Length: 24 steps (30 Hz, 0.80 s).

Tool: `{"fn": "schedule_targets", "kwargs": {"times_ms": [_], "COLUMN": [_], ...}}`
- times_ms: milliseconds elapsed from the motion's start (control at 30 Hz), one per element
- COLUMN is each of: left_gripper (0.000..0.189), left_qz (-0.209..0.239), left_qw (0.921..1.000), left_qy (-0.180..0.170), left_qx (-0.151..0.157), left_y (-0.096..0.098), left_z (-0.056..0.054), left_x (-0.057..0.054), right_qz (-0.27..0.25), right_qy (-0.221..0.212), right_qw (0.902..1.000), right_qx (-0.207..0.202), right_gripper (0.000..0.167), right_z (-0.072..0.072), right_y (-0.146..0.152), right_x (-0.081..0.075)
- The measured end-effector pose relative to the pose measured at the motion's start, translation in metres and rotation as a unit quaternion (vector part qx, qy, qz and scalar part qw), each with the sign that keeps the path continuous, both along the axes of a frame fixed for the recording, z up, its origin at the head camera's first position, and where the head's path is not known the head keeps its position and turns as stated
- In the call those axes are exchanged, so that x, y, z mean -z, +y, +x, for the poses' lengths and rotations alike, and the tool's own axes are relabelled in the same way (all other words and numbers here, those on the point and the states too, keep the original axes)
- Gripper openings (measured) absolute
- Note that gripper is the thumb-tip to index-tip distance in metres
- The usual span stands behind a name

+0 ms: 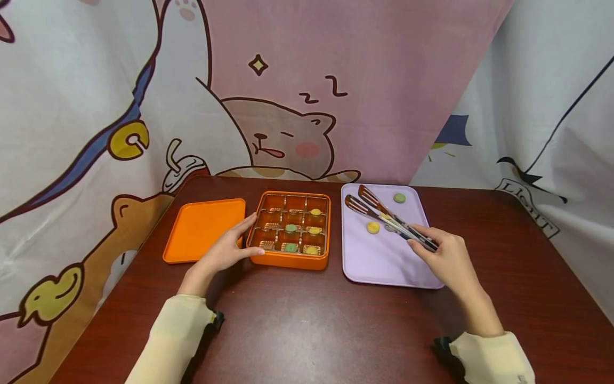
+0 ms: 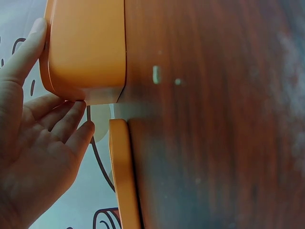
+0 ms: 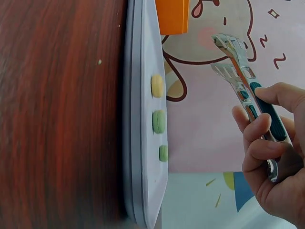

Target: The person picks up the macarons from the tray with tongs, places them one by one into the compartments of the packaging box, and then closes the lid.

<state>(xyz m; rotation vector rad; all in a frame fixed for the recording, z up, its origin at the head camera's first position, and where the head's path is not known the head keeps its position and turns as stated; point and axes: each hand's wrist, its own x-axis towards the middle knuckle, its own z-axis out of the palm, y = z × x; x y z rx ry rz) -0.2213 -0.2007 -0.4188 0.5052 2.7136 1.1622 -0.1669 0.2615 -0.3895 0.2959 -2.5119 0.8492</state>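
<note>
At the orange box (image 1: 288,260), my left hand (image 1: 223,250) rests on the near left corner, thumb by the front rim and fingers against the left side. Its clear divided insert holds yellow macaron-like pieces (image 1: 312,250) in the right column and green ones (image 1: 291,247) in the middle column. My right hand (image 1: 446,256) grips metal tongs (image 3: 259,107) with slotted heads and teal handle pads. The heads stand apart with nothing between them, above the lilac tray (image 1: 369,266). On the tray lie a yellow piece (image 3: 157,86) and two green ones (image 3: 158,121), one partly behind the tongs in the head view.
An orange lid (image 1: 201,229) lies flat left of the box. Box, lid and tray sit on a dark brown wooden table (image 1: 302,330). A cartoon-printed cloth (image 1: 384,80) hangs behind and beside the table.
</note>
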Motion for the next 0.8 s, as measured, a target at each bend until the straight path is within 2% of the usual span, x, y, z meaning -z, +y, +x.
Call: {"fn": "schedule_targets", "kwargs": {"times_ms": [800], "left_gripper": [0.093], "left_qz": [-0.003], "left_qw": [1.0], "left_qy": [0.003], "left_qx": [-0.001], "left_y": [0.0], "left_z": [0.001], "left_x": [-0.001], "right_qz": [0.017], "right_qy": [-0.043], "right_qw": [0.9982], "right_qx": [0.039], "right_gripper": [0.031], "right_z": [0.013], "right_y": [0.027], "right_x": [0.007]}}
